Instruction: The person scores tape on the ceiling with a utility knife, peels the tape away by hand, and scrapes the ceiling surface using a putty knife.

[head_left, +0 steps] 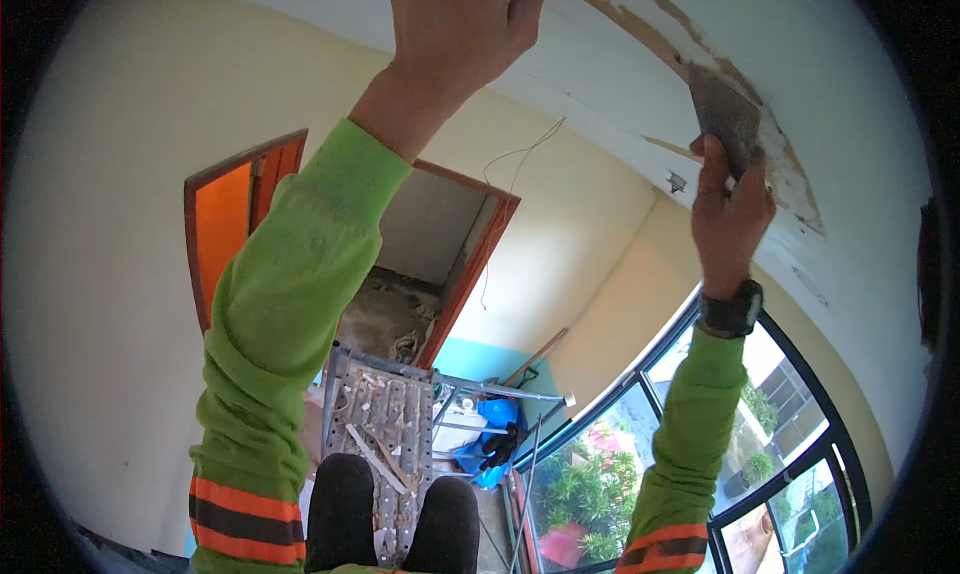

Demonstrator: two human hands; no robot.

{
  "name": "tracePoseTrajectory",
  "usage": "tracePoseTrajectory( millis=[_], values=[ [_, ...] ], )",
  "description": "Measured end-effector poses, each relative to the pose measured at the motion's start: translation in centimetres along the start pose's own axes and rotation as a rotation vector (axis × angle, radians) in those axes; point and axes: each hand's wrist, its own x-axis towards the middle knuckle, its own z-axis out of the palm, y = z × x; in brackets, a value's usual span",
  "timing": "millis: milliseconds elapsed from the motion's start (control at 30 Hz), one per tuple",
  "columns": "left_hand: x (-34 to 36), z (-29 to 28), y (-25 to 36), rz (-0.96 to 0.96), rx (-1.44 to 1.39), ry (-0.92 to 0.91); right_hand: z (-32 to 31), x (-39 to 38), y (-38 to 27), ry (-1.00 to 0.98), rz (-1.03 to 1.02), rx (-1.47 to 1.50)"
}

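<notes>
My right hand (735, 209) grips a putty knife with a wide grey blade (727, 114). The fingers close around its lower end, and the handle is mostly hidden. The blade lies against the white ceiling (850, 144), over a long brown strip (795, 169) where the surface is stripped and patchy. My left hand (455, 24) is raised to the ceiling at the top edge of the picture. Its thumb points upward and its fingers run out of view, so whether it holds anything cannot be seen.
Below me is a perforated metal scaffold platform (365, 414) with wood scraps (378, 459) on it. Blue bags (497, 412) and metal bars lie beyond. A loose wire (522, 152) hangs near a doorway with a red-brown frame (470, 259). Black-framed windows (795, 464) stand at right.
</notes>
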Motion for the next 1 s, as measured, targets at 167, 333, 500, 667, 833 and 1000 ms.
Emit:
tracePoseTrajectory(
  millis=[167,333,500,667,833,1000],
  values=[
    [0.4,-0.3,2.0,-0.112,-0.048,0.009,-3.6,2.9,-1.9,-0.274,-0.175,-0.404],
    [0.3,0.2,3.1,-0.202,-0.103,0.046,-5.2,4.6,-7.3,-0.391,-0.344,-0.652],
    [0.1,0.3,3.3,-0.213,-0.096,0.043,-4.7,5.6,-12.7,-0.565,-0.435,-1.188],
    [-1.0,0.4,2.7,-0.198,-0.019,0.014,-5.0,4.5,-10.6,-0.458,-0.573,-1.175],
    [-0.4,-0.3,2.6,-0.251,0.013,-0.035,-6.2,1.9,-3.0,-0.334,-0.26,-0.597],
    [0.8,-0.7,1.7,-0.16,0.036,-0.019,-3.4,0.6,-0.2,-0.236,-0.114,-0.302]
  ],
)
